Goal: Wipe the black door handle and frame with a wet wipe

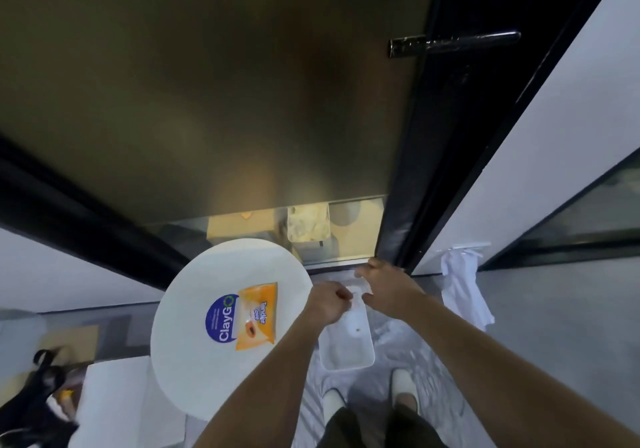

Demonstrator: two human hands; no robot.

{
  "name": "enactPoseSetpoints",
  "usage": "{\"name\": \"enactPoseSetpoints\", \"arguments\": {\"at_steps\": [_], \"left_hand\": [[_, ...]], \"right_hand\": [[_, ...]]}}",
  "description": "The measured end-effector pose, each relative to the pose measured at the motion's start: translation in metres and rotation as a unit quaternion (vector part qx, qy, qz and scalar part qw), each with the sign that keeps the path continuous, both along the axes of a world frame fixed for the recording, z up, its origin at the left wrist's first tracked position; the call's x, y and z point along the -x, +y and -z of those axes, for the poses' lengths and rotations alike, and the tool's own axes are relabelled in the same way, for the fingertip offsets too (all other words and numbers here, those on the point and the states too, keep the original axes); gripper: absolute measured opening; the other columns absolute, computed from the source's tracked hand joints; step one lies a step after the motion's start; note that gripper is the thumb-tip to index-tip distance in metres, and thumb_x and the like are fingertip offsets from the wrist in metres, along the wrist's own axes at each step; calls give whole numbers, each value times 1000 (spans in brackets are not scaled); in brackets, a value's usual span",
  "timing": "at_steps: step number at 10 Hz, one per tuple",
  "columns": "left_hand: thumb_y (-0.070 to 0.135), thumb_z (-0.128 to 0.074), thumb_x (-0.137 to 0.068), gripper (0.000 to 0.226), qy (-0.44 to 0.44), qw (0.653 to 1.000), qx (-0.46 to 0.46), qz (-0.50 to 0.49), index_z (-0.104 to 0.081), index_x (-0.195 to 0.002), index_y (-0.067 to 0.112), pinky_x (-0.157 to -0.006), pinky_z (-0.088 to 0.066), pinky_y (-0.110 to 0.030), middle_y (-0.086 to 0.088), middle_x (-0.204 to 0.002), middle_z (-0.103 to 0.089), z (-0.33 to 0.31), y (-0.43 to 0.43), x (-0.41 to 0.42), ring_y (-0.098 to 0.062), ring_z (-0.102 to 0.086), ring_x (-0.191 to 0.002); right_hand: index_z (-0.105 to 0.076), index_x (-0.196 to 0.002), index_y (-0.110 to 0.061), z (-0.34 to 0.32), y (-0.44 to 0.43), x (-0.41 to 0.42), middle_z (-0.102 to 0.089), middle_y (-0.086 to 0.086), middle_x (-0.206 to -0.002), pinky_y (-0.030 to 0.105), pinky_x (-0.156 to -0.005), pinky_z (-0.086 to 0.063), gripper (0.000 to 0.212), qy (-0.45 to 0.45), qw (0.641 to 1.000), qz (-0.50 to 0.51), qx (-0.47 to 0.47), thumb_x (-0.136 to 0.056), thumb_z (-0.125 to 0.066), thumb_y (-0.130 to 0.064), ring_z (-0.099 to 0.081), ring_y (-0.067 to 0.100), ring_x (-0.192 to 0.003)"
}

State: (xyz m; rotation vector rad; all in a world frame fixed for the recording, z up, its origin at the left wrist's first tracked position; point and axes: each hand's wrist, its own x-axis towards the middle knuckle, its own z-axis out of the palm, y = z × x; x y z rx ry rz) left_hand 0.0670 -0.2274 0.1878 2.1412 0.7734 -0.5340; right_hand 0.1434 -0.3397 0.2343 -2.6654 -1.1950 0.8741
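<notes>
Both my hands hold a white wet wipe (348, 340) spread out in front of me, hanging down over the floor. My left hand (329, 304) pinches its upper left corner and my right hand (384, 288) grips its upper right edge. The black door handle (457, 43) juts out sideways high at the upper right, far above both hands. It sits on the black door frame (446, 136), which runs down beside the frosted glass door (225, 84). An orange wet wipe pack (258, 316) lies on the round white table (194, 309) to my left.
A white cloth (464, 291) hangs from a hook on the white wall at the right. A black bag (38, 399) and a white box (114, 409) sit at the lower left. My feet in white shoes (403, 388) stand on the grey floor.
</notes>
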Motion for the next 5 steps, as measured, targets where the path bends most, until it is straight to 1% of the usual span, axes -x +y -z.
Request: {"name": "enactPoseSetpoints", "arguments": {"at_steps": [1,2,3,4,5], "left_hand": [[14,-64,-86,27,10,1000,21,-1,-67,-113,13,-86,-46,-20,-3,-121,-65,10,2,8,-19,-61,-106],[11,-64,-85,27,9,1000,28,2,-67,-112,10,-82,-44,-17,-6,-118,-65,13,8,17,-21,-61,-105],[9,-65,-83,21,16,998,54,0,-69,-103,4,-79,-49,-24,-13,-110,-68,13,14,25,-25,-65,-91],[7,-60,-83,17,5,998,64,13,-70,-95,1,-72,-51,-26,-15,-102,-70,4,20,25,-21,-62,-77],[7,-55,-84,18,-2,999,43,24,-70,-92,2,-78,-51,-30,-15,-102,-70,-13,23,19,-21,-61,-79]], "right_hand": [[-43,-136,-17,11,1,8,-43,4,-139,33,-101,-38,45,5,998,7,70,-92,-51,-20,-41,24,-129],[-51,-130,-13,29,2,17,-52,5,-132,31,-96,-44,39,34,991,14,130,-91,-53,-19,-52,24,-119],[-57,-122,-9,37,3,19,-61,8,-122,28,-89,-50,33,91,981,21,170,-89,-54,-17,-61,24,-107],[-59,-119,-9,30,7,18,-62,6,-121,28,-91,-50,31,93,979,19,180,-91,-52,-19,-61,23,-108],[-61,-117,-6,19,14,15,-61,10,-122,32,-90,-51,31,73,986,26,146,-89,-53,-17,-60,26,-108]]}}
